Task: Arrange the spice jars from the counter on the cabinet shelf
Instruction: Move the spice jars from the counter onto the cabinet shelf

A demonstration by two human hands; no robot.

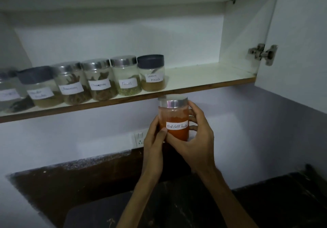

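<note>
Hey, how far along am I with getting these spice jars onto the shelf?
Six jars already stand in a row on the cabinet shelf, ending with the garam masala jar. The red chilli powder jar is held below the shelf edge by your left hand and right hand. It needs setting in the free space on the right. No other jars show on the counter.

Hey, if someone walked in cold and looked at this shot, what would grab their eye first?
Most likely the red chilli powder jar, bright orange with a steel lid, held up by the left hand and right hand just below the shelf edge. Next, the row of labelled spice jars along the shelf's left part, ending at the Garam Masala jar, with bare shelf to its right.
</note>
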